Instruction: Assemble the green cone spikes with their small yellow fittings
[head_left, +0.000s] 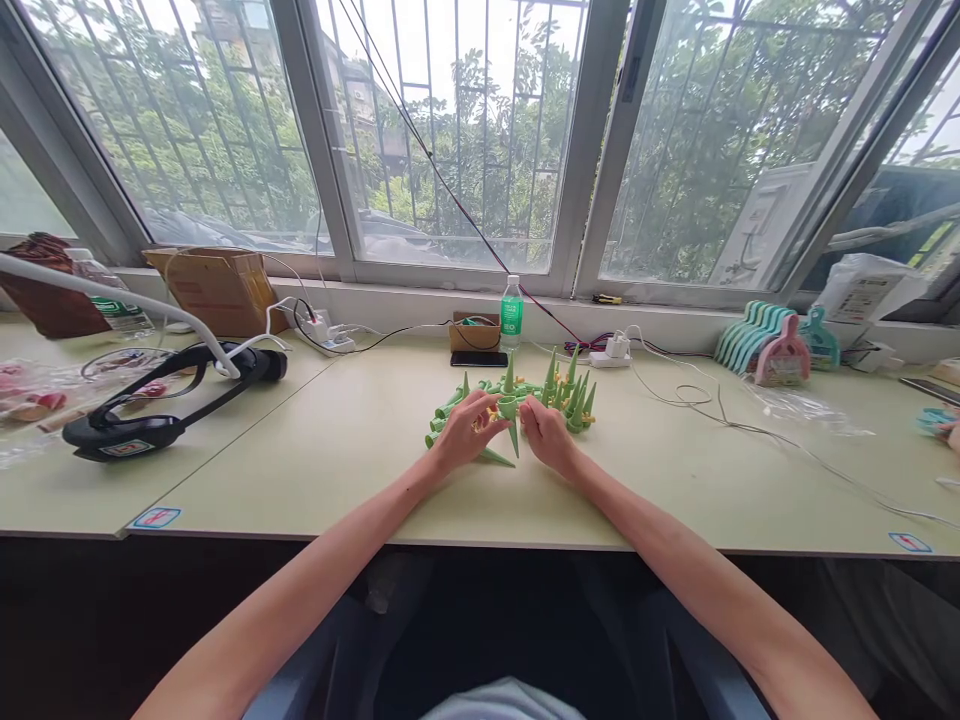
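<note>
My left hand [466,432] pinches a light green plastic cup-shaped piece [508,408], with a pointed spike below it aimed down at the table. Close by on the right, my right hand [546,434] is closed, its fingertips together beside the piece; what they hold, if anything, is too small to make out. Several green cones [576,402] stand upright with small yellow parts among them, just past my right hand. More green pieces [450,402] lie on their sides beyond my left hand, and one spike [495,457] points out from under it.
Behind the pile are a black phone [478,359], a small cardboard box [475,333] and a green-labelled bottle [511,312]. A black headset [172,400] lies left. Power strips and cables run along the sill. Teal and pink dustpan-like items [757,340] stand right.
</note>
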